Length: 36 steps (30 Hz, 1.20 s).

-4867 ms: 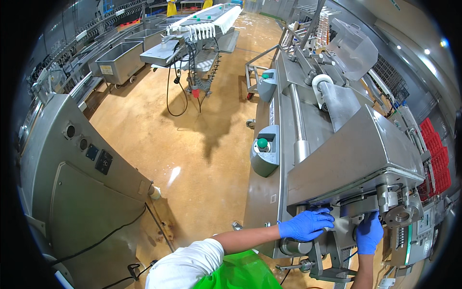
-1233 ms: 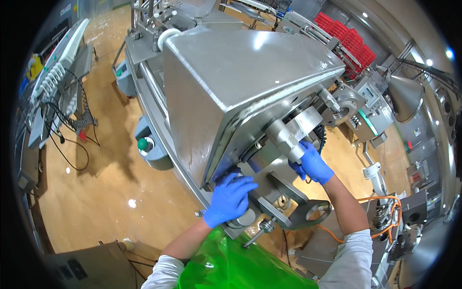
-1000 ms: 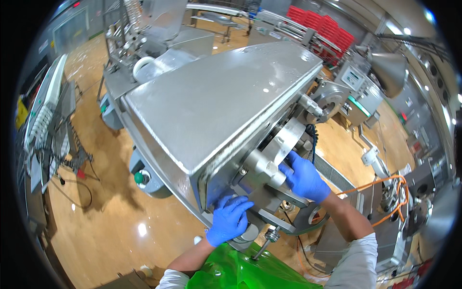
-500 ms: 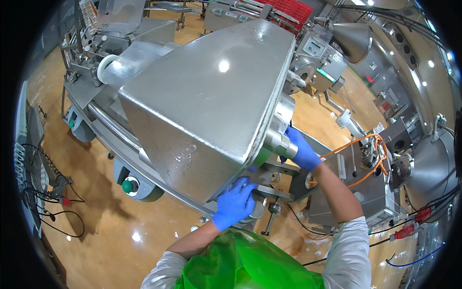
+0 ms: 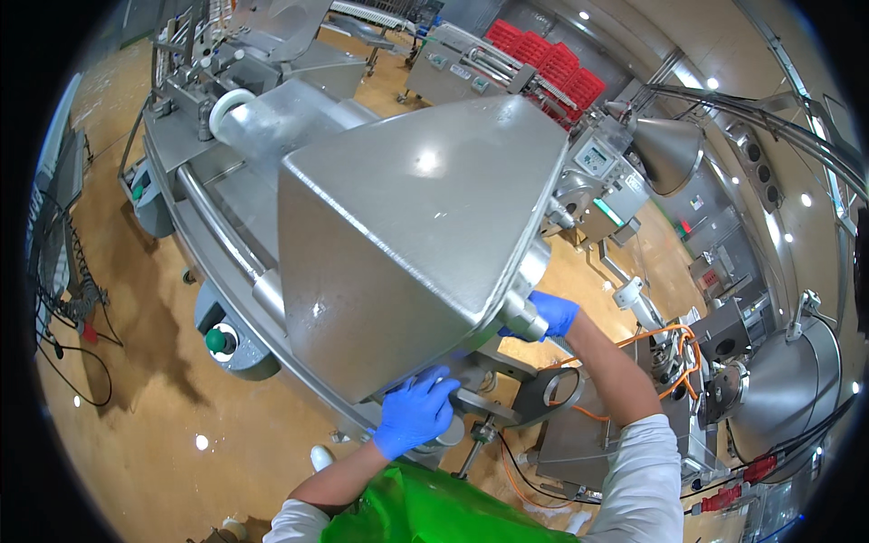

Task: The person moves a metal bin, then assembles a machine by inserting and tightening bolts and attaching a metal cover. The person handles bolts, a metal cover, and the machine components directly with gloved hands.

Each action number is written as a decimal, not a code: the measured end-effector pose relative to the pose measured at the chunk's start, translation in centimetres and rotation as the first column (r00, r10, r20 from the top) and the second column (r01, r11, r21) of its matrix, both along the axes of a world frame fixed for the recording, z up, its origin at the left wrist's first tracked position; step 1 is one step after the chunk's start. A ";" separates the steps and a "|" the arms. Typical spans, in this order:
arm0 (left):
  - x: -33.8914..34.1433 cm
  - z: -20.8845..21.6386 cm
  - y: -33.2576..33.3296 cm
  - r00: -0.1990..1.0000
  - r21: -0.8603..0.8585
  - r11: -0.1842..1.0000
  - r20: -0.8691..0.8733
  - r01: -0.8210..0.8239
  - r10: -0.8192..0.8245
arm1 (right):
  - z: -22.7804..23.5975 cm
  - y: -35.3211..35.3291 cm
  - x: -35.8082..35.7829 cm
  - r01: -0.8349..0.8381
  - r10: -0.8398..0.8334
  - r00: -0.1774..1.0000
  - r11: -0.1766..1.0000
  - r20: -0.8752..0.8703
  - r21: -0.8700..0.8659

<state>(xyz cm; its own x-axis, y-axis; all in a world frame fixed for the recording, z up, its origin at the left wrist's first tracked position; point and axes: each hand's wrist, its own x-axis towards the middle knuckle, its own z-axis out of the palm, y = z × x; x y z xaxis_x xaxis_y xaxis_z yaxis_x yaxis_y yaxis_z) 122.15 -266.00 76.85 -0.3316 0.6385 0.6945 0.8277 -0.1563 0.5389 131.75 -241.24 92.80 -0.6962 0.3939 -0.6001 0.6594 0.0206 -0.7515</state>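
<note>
A large wedge-shaped steel housing (image 5: 412,208) fills the middle of the view, tilted on the machine. My left hand (image 5: 415,421), in a blue glove, is at its lower near edge with fingers bent round it; the tips are partly hidden. Farther right, my right hand (image 5: 550,317), also in a blue glove, is closed on a round metal fitting (image 5: 520,315) on the housing's right side. That hand's fingers are mostly behind the fitting. A steel bracket (image 5: 498,404) and a dark ringed plate (image 5: 543,391) stick out just below my right hand.
Along the left runs a thick steel rail (image 5: 217,222) beside a grey unit with a green button (image 5: 217,340). Orange hose (image 5: 695,362) loops over equipment at the right, near a steel cone (image 5: 787,385). Red crates (image 5: 552,68) stand stacked at the back. Cables lie low on both sides.
The housing has shifted right relative to the rail, and more of its left face and the rail shows. Both hands have stayed on it. The whole view has also shifted.
</note>
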 end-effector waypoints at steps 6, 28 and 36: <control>0.5 -1.2 0.1 0.989 -0.055 0.995 0.129 0.080 -0.073 | 0.2 -2.8 -0.2 0.158 -0.122 0.971 0.973 -0.204 0.168; -1.0 -1.6 -0.4 0.983 0.057 0.992 0.140 0.110 -0.117 | -3.6 -1.9 4.3 -0.125 0.301 0.953 0.471 -0.026 0.873; -0.3 -1.6 -0.6 0.986 0.014 0.995 0.135 0.099 -0.100 | -2.0 0.8 4.3 -0.318 0.299 0.937 0.512 0.181 0.798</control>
<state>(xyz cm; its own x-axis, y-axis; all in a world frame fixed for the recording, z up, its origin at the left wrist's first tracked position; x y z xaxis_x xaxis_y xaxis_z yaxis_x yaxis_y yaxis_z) 121.83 -266.56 75.23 -0.3578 0.6682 0.6523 0.7276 -0.2384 0.6433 136.03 -240.49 90.80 -0.8653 0.4763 -0.1562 0.5011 0.8131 -0.2963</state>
